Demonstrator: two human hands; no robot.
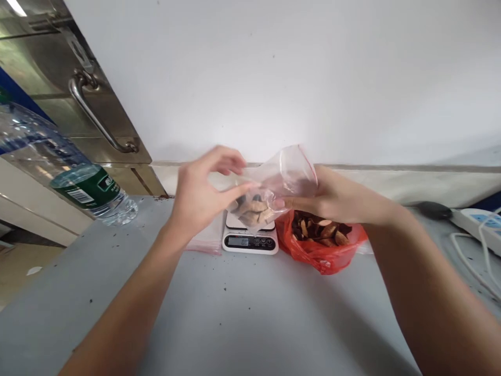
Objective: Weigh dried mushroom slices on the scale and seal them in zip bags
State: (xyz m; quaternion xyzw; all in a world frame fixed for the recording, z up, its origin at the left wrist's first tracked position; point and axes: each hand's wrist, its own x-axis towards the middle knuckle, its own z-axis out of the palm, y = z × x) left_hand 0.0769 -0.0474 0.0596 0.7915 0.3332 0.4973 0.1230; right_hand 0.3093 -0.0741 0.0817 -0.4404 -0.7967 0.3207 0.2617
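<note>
A clear plastic zip bag (289, 169) with brown dried slices (254, 213) in its lower end hangs tilted just above a small white kitchen scale (250, 245). My right hand (332, 198) grips the bag from the right, its thumb across the front. At the left side of the bag is my left hand (205, 183), slightly blurred. Its thumb touches the plastic and its curled fingers stand apart from the thumb. The scale's display reads about zero. Beside the scale, under my right hand, an open red plastic bag (324, 263) holds more dark brown dried slices (324, 231).
Flat clear bags (205, 244) lie left of the scale on the grey table (242, 334). A large water bottle (90, 185) is at the left, near a metal door handle (97, 115). White cables (469, 261) and a power strip (483, 224) lie at right. A white wall (274, 83) rises behind.
</note>
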